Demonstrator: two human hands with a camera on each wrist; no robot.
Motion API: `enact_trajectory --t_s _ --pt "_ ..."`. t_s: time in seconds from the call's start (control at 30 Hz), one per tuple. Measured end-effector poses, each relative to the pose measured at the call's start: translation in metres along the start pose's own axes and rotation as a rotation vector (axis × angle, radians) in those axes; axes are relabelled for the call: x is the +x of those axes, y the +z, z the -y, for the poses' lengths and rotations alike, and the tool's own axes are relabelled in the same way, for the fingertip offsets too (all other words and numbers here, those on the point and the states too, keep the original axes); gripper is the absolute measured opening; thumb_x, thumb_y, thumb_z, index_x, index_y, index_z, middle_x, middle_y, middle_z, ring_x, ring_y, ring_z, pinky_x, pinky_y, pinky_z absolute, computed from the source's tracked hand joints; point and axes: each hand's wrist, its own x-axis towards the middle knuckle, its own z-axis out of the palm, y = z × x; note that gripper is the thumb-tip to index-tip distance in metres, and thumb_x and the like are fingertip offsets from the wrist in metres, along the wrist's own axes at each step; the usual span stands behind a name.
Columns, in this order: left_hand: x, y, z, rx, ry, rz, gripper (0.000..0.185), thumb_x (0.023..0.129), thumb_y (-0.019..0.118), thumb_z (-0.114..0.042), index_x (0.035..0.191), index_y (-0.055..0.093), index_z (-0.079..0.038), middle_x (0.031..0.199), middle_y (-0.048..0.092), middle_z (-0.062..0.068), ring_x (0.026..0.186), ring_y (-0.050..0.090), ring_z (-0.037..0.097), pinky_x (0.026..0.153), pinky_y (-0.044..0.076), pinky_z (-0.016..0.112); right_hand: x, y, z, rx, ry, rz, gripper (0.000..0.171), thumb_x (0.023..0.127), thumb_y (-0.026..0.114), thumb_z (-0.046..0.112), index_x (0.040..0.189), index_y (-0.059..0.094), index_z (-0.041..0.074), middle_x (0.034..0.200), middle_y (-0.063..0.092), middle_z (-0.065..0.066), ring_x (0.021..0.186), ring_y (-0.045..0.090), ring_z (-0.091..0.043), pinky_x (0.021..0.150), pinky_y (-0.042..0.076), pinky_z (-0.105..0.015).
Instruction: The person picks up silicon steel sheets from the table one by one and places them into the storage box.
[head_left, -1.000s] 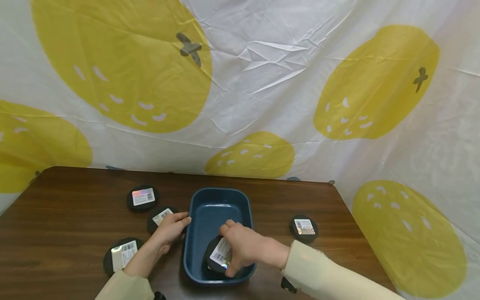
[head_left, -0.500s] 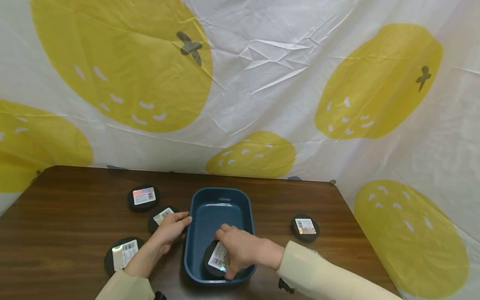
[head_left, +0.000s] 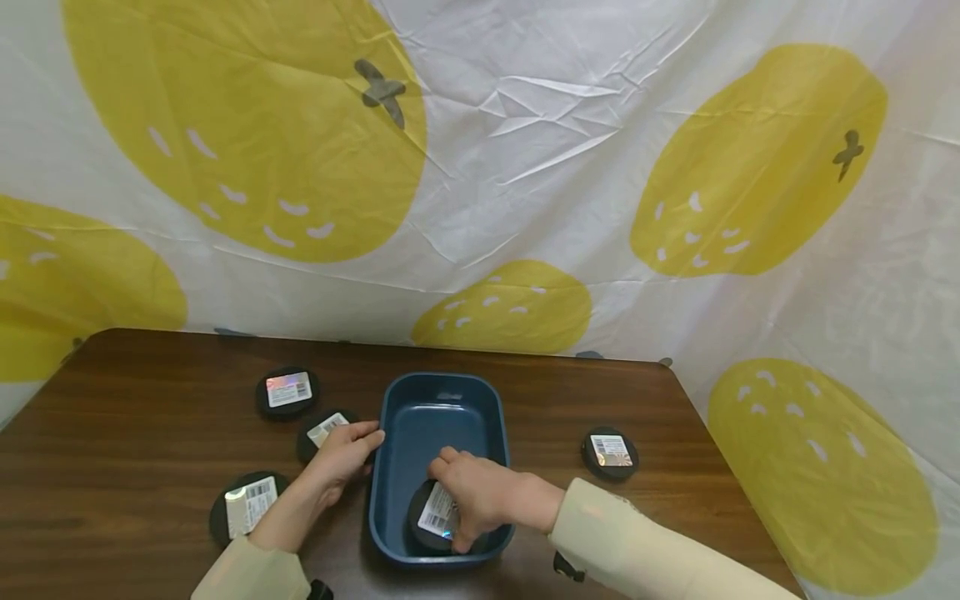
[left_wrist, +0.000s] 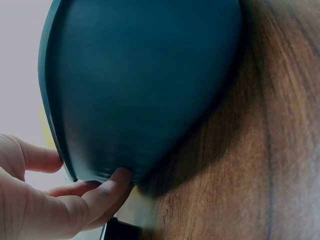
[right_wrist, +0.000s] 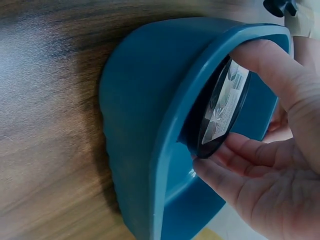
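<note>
A dark blue tray (head_left: 441,392) sits on the brown wooden table (head_left: 135,433). My right hand (head_left: 480,498) reaches into its near end and grips a round black disc with a white label (head_left: 435,515), thumb and fingers around its rim; the right wrist view shows the disc (right_wrist: 220,117) standing on edge against the tray wall (right_wrist: 145,130). My left hand (head_left: 341,454) rests against the tray's left side, fingertips (left_wrist: 117,177) touching the outer wall (left_wrist: 140,85), and partly covers another labelled black disc (head_left: 324,432).
More black labelled discs lie on the table: one at the back left (head_left: 287,390), one near the front left (head_left: 243,507), one right of the tray (head_left: 610,452). A white cloth with yellow fruit shapes (head_left: 525,167) hangs behind.
My right hand has lowered the disc a little deeper into the tray's near end. The left hand has stayed against the tray's side.
</note>
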Motion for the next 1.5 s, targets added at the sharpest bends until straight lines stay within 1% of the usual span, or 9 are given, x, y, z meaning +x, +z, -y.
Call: enact_trajectory --t_s 0.23,0.4,0.63,0.83,1.07,1.13,1.23,1.4,1.5 --pt "0.001 0.001 -0.002 0.006 0.004 0.002 0.04 0.098 0.042 -0.007 0.129 0.042 0.018 0.122 0.053 0.031 0.101 0.058 0.029 0.081 0.05 0.038 0.0 0.003 -0.003 0.041 0.03 0.015 0.07 0.056 0.09 0.027 0.113 0.052 0.009 0.098 0.047 0.004 0.084 0.046 -0.007 0.072 0.043 -0.015" --pt "0.001 0.0 -0.002 0.011 -0.002 0.011 0.041 0.098 0.042 -0.009 0.13 0.042 0.017 0.124 0.052 0.031 0.104 0.057 0.03 0.082 0.05 0.04 -0.001 0.004 -0.004 0.058 0.022 0.013 0.07 0.058 0.089 0.028 0.113 0.052 0.008 0.098 0.047 0.003 0.083 0.046 -0.007 0.072 0.042 -0.015" --pt "0.005 -0.004 0.005 -0.01 0.031 0.038 0.044 0.097 0.047 -0.013 0.129 0.043 0.018 0.118 0.057 0.028 0.096 0.059 0.023 0.08 0.051 0.037 -0.005 0.004 -0.005 0.077 0.029 0.0 0.073 0.058 0.09 0.029 0.117 0.053 0.007 0.1 0.049 0.002 0.084 0.047 -0.006 0.072 0.043 -0.015" --pt "0.001 0.0 0.0 0.01 0.008 0.014 0.042 0.097 0.043 -0.01 0.13 0.042 0.017 0.124 0.053 0.03 0.101 0.057 0.027 0.082 0.05 0.04 -0.008 -0.002 -0.007 0.09 0.052 0.004 0.076 0.06 0.089 0.029 0.121 0.053 0.005 0.106 0.051 0.0 0.09 0.049 -0.007 0.08 0.044 -0.017" --pt "0.002 0.001 -0.001 0.014 -0.005 0.004 0.04 0.098 0.042 -0.008 0.129 0.042 0.017 0.123 0.053 0.03 0.099 0.058 0.026 0.081 0.05 0.038 -0.016 -0.011 -0.01 0.059 0.062 -0.049 0.074 0.062 0.088 0.027 0.122 0.054 0.0 0.109 0.053 -0.006 0.097 0.054 -0.014 0.083 0.046 -0.02" --pt "0.001 0.001 -0.001 0.014 -0.001 0.007 0.041 0.098 0.042 -0.008 0.13 0.042 0.018 0.124 0.052 0.031 0.101 0.057 0.027 0.081 0.05 0.039 -0.019 -0.013 -0.011 0.078 0.085 -0.055 0.076 0.062 0.088 0.026 0.124 0.053 -0.001 0.113 0.053 -0.008 0.102 0.055 -0.017 0.086 0.046 -0.022" --pt "0.0 0.001 -0.002 0.014 -0.004 0.007 0.041 0.098 0.042 -0.008 0.13 0.041 0.017 0.126 0.05 0.032 0.103 0.056 0.028 0.083 0.049 0.04 -0.024 -0.015 -0.015 0.118 0.12 -0.063 0.076 0.063 0.088 0.023 0.125 0.052 -0.002 0.115 0.053 -0.01 0.104 0.055 -0.02 0.085 0.048 -0.025" --pt "0.0 0.001 -0.001 0.01 0.0 0.009 0.042 0.098 0.042 -0.008 0.13 0.04 0.018 0.126 0.049 0.032 0.103 0.056 0.028 0.083 0.049 0.041 -0.032 -0.019 -0.024 0.169 0.123 -0.107 0.075 0.062 0.088 0.019 0.122 0.051 -0.006 0.114 0.052 -0.015 0.101 0.056 -0.025 0.084 0.049 -0.031" --pt "0.0 0.001 0.0 0.006 0.009 0.008 0.042 0.097 0.042 -0.008 0.13 0.04 0.019 0.126 0.049 0.033 0.101 0.057 0.027 0.083 0.049 0.041 -0.037 -0.02 -0.028 0.18 0.137 -0.127 0.075 0.061 0.088 0.019 0.121 0.051 -0.007 0.114 0.052 -0.016 0.102 0.056 -0.027 0.085 0.049 -0.034"
